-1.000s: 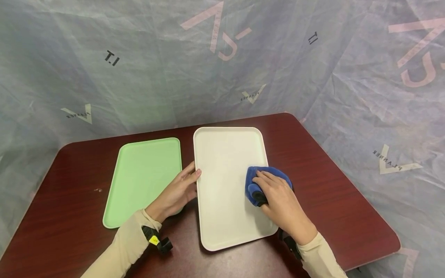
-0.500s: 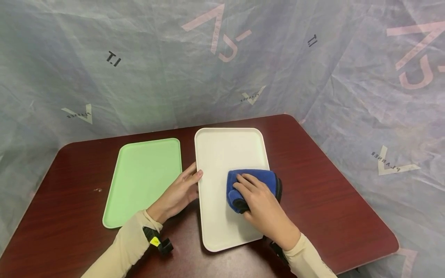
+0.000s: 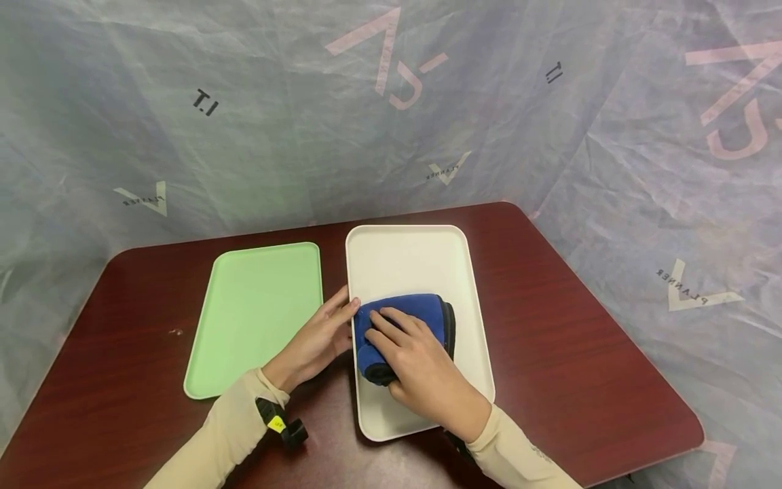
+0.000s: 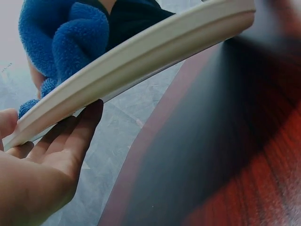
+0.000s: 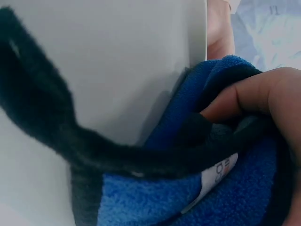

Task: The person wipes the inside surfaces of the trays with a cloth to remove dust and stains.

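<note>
My left hand (image 3: 318, 343) holds the left rim of a white tray (image 3: 409, 255), thumb on top and fingers beneath. In the left wrist view the tray's edge (image 4: 141, 59) stands raised off the table, with the left fingers (image 4: 77, 136) under it. My right hand (image 3: 421, 360) grips a folded blue cloth (image 3: 421, 307) with black edging and presses it on the tray near the left rim, close to the left thumb. A white label (image 5: 211, 181) shows on the cloth in the right wrist view, where the right thumb (image 5: 240, 96) pinches a fold.
A light green tray (image 3: 256, 305) lies on the dark red wooden table (image 3: 550, 339), left of the white one. Grey printed sheeting (image 3: 275, 122) hangs behind and to the right of the table.
My right hand has moved the blue cloth leftward across the white tray, from its right edge to its left rim. The left hand keeps its hold on the tray.
</note>
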`<state>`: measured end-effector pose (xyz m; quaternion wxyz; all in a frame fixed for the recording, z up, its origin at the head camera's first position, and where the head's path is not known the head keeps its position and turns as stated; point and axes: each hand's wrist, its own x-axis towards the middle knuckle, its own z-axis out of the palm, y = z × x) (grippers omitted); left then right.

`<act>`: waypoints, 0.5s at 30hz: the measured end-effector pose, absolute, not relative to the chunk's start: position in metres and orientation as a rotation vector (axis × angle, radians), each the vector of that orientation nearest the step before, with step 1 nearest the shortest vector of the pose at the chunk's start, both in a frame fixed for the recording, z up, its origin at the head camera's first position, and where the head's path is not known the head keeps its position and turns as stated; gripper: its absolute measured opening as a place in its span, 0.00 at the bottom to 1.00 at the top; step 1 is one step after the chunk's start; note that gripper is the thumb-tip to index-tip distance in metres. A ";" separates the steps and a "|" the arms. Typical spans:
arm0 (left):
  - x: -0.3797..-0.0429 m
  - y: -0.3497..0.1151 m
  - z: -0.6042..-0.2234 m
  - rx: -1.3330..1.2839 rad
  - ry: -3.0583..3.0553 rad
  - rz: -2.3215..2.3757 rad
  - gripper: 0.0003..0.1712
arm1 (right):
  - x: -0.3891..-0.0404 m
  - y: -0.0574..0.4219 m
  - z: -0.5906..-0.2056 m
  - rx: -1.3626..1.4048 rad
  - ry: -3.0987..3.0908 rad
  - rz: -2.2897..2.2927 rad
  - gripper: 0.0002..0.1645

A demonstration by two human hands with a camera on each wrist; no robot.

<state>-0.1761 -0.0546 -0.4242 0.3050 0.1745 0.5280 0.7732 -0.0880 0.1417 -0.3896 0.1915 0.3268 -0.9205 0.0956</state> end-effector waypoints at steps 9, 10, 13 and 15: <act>-0.177 -0.054 -0.422 0.486 1.411 2.041 0.31 | -0.081 0.142 -0.394 0.942 -2.555 0.263 0.41; -0.177 -0.054 -0.422 0.489 1.417 2.039 0.31 | -0.080 0.142 -0.394 0.945 -2.554 0.261 0.40; -0.177 -0.054 -0.422 0.493 1.430 2.037 0.31 | -0.078 0.142 -0.395 0.943 -2.557 0.255 0.40; -0.177 -0.054 -0.423 0.494 1.436 2.036 0.31 | -0.078 0.142 -0.396 0.932 -2.567 0.251 0.41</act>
